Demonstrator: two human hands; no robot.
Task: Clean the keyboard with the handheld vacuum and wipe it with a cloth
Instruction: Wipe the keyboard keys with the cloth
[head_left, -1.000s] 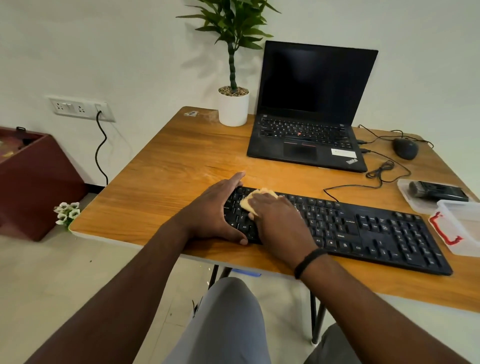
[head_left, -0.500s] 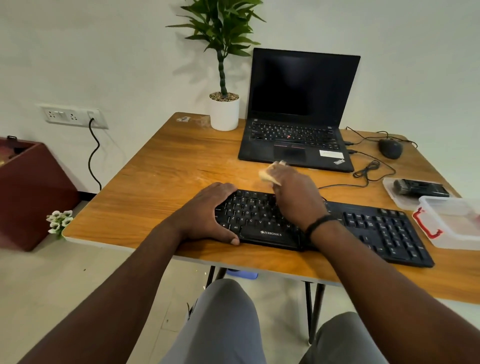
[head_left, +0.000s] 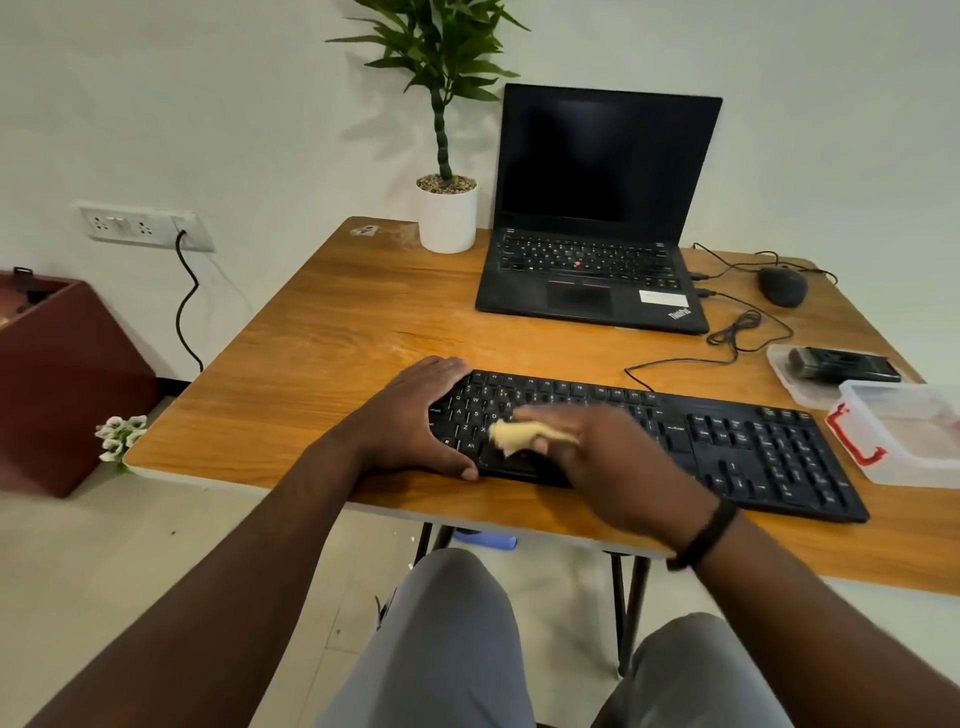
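Left hand (head_left: 410, 421) lies flat-fingered on keyboard (head_left: 753, 447) left end, likely bracing it on surface (head_left: 322, 353). Right hand (head_left: 613, 457), blurred, grip pinching yellow cloth (head_left: 511, 434) over keys for wiping.

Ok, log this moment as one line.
step: wiping | left hand: steadies keyboard | right hand: holds yellow cloth on keys

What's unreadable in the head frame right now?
- Right hand: motion-blurred, so its grip on the cloth is unclear.
- Keyboard middle keys: covered by that hand.
- Black device in the clear tray: too small to identify.
- Clear box: cut off by the right edge.
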